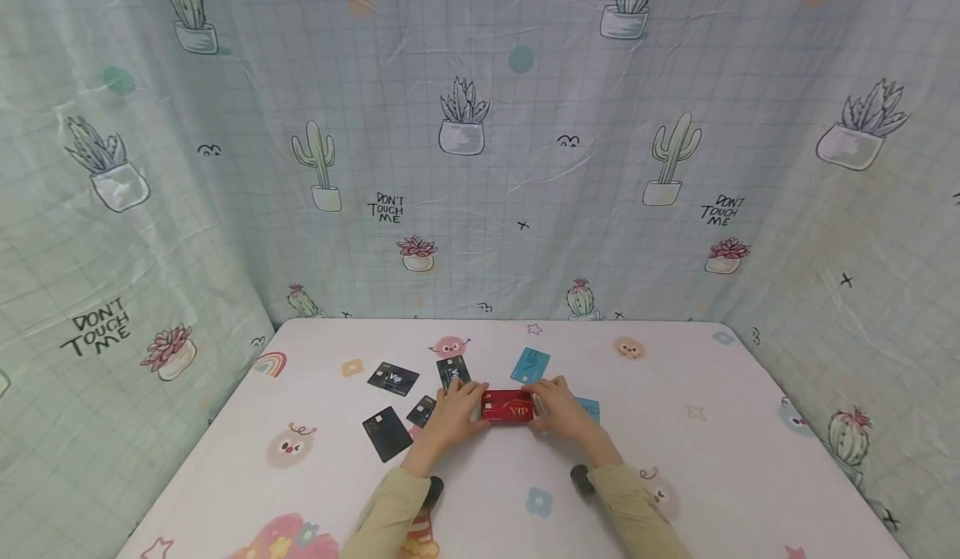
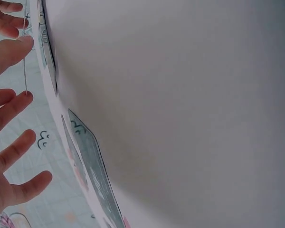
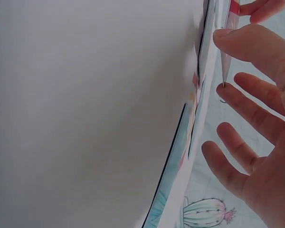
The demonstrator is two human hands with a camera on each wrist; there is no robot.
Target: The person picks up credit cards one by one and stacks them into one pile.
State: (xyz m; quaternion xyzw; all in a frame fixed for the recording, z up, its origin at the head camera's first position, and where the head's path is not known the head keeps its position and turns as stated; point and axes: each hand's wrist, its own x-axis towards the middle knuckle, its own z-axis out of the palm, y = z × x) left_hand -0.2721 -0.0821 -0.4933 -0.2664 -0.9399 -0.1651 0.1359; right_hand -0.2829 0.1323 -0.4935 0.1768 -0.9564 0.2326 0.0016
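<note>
Between my two hands a red VIP card [image 1: 507,406] is held level in the head view. My left hand [image 1: 454,413] pinches its left end, with the thumb at one corner and a fingertip at the other. The right end is pinched the same way by my right hand [image 1: 561,409]. In the left wrist view the card [image 2: 25,71] appears edge-on as a thin line, raised off the tabletop. A narrow strip of the card [image 3: 226,64] shows between thumb and finger in the right wrist view. The other fingers of both hands are spread.
Left of my hands lie black cards: a VIP card [image 1: 393,379], a tilted card [image 1: 387,434], a partly covered card [image 1: 422,411] and one behind [image 1: 453,367]. A blue card [image 1: 530,365] lies behind; another blue card [image 1: 590,409] is partly hidden by my right hand. Patterned cloth [image 1: 525,167] hangs behind the table.
</note>
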